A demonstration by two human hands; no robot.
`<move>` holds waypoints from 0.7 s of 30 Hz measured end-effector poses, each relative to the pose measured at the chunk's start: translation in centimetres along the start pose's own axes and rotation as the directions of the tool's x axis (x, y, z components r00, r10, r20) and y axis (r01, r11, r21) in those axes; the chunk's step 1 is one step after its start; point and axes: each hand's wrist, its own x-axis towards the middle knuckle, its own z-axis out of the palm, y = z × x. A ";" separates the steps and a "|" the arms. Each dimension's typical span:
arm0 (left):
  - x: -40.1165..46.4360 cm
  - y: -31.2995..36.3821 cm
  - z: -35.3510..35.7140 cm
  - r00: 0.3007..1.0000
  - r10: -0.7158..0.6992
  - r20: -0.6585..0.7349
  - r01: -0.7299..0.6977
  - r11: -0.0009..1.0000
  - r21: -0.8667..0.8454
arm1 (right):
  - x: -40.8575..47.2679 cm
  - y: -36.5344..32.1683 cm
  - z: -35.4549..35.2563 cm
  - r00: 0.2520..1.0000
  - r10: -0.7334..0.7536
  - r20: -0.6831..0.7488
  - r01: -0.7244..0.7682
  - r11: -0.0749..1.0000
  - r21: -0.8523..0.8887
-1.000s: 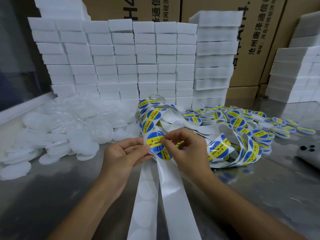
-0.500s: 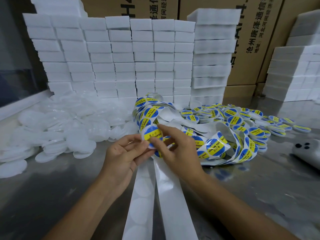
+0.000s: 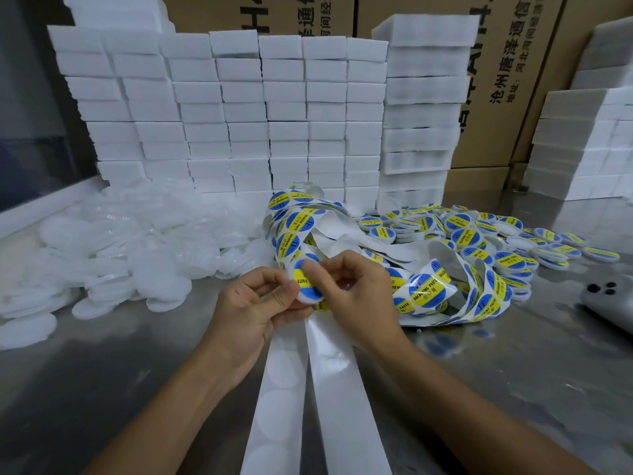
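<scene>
At the middle of the metal table both hands meet over a white round lid (image 3: 308,292). My left hand (image 3: 255,308) pinches the lid's left edge. My right hand (image 3: 356,296) pinches a round blue and yellow sticker (image 3: 303,278) that lies partly on the lid. Behind the hands a tangled strip of the same stickers (image 3: 291,231) loops across the table. Two bare white backing strips (image 3: 315,399) run from the hands toward me. Whether the sticker is fully stuck down is hidden by my fingers.
A heap of plain white lids (image 3: 130,241) fills the left. Several labelled lids (image 3: 479,234) lie at the right behind the strip. White foam blocks (image 3: 260,108) are stacked along the back before cardboard boxes (image 3: 496,63). A grey phone (image 3: 609,299) lies at the right edge.
The hands have stayed together at the table's middle. The sticker, earlier facing me on the strip, now lies turned on the white lid between my fingers.
</scene>
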 end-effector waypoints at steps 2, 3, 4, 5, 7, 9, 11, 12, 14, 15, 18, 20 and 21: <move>-0.1 0.1 -0.1 0.998 0.033 0.049 -0.039 0.993 0.115 | -0.1 0.2 0.0 0.999 0.053 -0.011 -0.054 0.997 -0.054; -0.1 0.1 -0.2 0.997 0.042 0.065 -0.051 0.987 0.151 | 0.0 0.2 0.1 0.998 0.065 -0.016 -0.066 0.996 -0.065; -0.1 0.2 -0.3 0.997 0.046 0.069 -0.057 0.984 0.170 | 0.0 0.3 0.0 0.998 0.065 -0.018 -0.066 0.996 -0.065; -0.1 0.2 -0.3 0.996 0.046 0.073 -0.058 0.983 0.175 | 0.1 0.3 0.0 0.998 0.054 -0.019 -0.055 0.997 -0.061; -0.1 0.3 -0.2 0.996 0.043 0.079 -0.055 0.986 0.156 | 0.3 0.3 -0.2 1.000 0.025 -0.014 -0.026 0.999 -0.044; -0.1 0.4 -0.1 0.998 0.046 0.046 -0.052 0.991 0.124 | 0.2 0.4 -0.1 1.000 0.002 0.014 -0.001 1.000 -0.004; 0.0 0.4 -0.1 0.997 0.066 -0.037 -0.062 0.993 0.097 | 0.0 0.4 0.0 0.994 -0.050 0.095 0.049 0.999 0.020; 0.1 0.5 -0.1 0.994 0.077 -0.084 -0.069 0.993 0.094 | -0.2 0.4 0.2 0.988 -0.071 0.135 0.068 0.997 0.033; 0.1 0.6 -0.2 0.979 0.103 -0.175 -0.083 0.990 0.115 | -0.5 0.2 0.5 0.977 -0.087 0.193 0.078 0.996 0.054; 0.0 0.7 -0.2 0.971 0.116 -0.209 -0.088 0.986 0.139 | -0.6 0.1 0.6 0.976 -0.088 0.201 0.077 0.995 0.062; -0.2 0.7 0.0 0.963 0.140 -0.231 -0.096 0.977 0.192 | -0.7 -0.2 0.6 0.979 -0.084 0.184 0.069 0.994 0.087; -0.3 0.6 0.3 0.971 0.109 -0.212 -0.074 0.983 0.165 | -0.5 -0.2 0.3 0.984 -0.062 0.168 0.040 0.991 0.126; -0.3 0.6 0.4 0.978 0.088 -0.187 -0.062 0.988 0.140 | -0.4 -0.2 0.2 0.987 -0.044 0.153 0.024 0.991 0.135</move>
